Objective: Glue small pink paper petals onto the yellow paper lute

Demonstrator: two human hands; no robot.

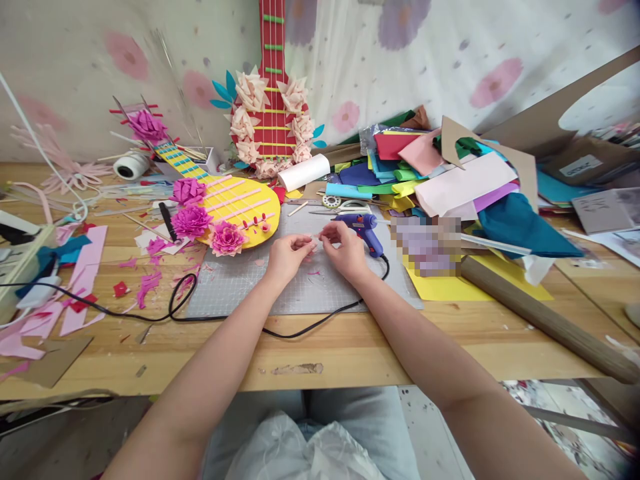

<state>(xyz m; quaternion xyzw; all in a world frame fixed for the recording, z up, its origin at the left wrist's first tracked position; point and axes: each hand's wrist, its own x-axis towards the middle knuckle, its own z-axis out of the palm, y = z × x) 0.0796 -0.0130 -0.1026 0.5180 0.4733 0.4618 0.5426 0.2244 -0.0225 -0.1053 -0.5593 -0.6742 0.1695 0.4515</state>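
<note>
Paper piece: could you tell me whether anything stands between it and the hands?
Nothing visible does: the left hand and right hand both pinch the paper piece directly, over the mat. The glue gun lies just behind the right hand.

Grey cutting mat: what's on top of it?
The left hand and right hand pinch a small pale piece; a blue glue gun, its black cord, pink scraps, and the yellow paper guitar overlapping the back left corner. Fingers cover most of the piece.

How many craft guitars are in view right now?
2: the yellow guitar lies flat at left; the red guitar stands upright at the back. None seems hidden.
</note>
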